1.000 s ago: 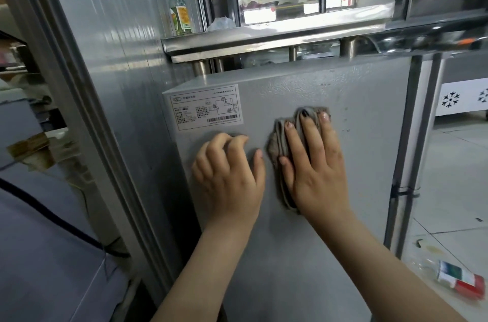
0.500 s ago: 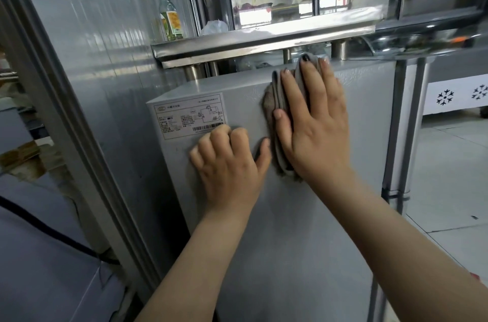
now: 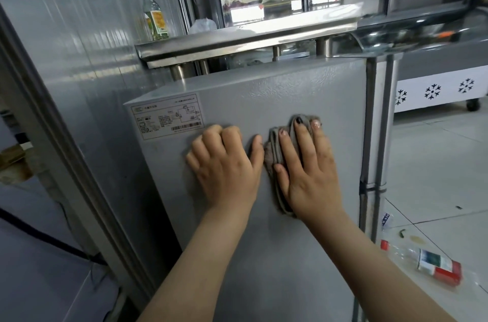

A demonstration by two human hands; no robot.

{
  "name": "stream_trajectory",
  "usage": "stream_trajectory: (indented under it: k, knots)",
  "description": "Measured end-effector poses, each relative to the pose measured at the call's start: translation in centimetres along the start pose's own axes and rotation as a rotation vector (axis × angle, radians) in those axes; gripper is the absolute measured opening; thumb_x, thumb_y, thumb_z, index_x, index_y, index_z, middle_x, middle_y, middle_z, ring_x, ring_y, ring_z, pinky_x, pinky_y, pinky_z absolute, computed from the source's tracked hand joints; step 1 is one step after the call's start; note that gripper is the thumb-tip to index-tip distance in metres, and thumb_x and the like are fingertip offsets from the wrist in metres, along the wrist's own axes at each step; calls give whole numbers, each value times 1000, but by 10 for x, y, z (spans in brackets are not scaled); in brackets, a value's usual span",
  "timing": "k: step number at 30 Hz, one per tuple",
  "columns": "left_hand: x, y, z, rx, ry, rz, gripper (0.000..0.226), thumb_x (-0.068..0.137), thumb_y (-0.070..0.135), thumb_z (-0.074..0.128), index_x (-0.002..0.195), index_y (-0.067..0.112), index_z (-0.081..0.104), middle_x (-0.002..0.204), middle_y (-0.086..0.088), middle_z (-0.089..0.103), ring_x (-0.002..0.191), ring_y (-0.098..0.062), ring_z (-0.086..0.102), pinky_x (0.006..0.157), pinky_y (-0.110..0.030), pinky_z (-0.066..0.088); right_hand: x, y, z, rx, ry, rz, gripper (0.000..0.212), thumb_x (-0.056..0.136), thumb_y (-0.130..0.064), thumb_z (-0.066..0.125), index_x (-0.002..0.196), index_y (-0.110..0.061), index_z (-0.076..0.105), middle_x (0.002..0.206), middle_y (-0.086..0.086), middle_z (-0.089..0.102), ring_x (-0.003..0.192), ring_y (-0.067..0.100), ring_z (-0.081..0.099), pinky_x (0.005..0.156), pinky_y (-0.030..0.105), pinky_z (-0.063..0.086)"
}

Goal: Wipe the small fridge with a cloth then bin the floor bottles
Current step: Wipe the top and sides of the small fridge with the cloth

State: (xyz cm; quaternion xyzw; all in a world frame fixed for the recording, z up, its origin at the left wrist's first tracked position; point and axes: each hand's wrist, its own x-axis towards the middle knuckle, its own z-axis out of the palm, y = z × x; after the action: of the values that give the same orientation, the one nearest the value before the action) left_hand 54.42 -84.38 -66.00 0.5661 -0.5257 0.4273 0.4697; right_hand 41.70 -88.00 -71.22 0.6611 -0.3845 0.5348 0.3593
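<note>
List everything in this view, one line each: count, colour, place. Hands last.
small fridge: one, grey, centre, side facing the camera
sticker: one, white, fridge's upper left corner
cloth: one, grey-brown, pressed flat on the fridge side
floor bottles: two, clear plastic, on the tiles lower right
steel shelf: one, silver, above the fridge
glass bottle: one, clear, yellow-green label, on the shelf
chest freezer: one, white, far right
left hand: fingers curled, resting on the fridge
right hand: fingers straight, pressing the cloth
</note>
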Motion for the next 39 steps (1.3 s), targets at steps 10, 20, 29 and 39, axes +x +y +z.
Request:
stream_trajectory:
  k: [10,20,29,39]
  knots:
    - [1,6,0,-8,2,8,27,79,38,55,85,14,45,90,-18,56,83,-28,35,69,-41,27,74,24,-9,33,109,177,47,99,-30,30,138,-5,39,144,23,37,136,36,20,114,45,21]
    - [-7,24,6,-61,-3,20,27,79,37,57,91,18,43,93,-17,58,86,-28,37,69,-41,27,-17,30,-6,-17,-27,69,45,99,-32,30,139,-9,33,144,17,25,138,39,18,112,45,26]
    - [-6,26,6,-60,-31,0,32,74,43,58,87,20,40,91,-16,58,85,-28,35,68,-40,26,34,46,-13,24,39,177,47,100,-31,28,138,-5,33,144,25,35,136,39,19,115,44,19]
    - [-12,24,11,-55,4,53,30,77,42,58,86,19,42,90,-16,58,84,-28,35,68,-40,26,26,45,-10,77,74,254,46,98,-26,30,138,-2,32,144,27,33,137,41,17,116,45,17]
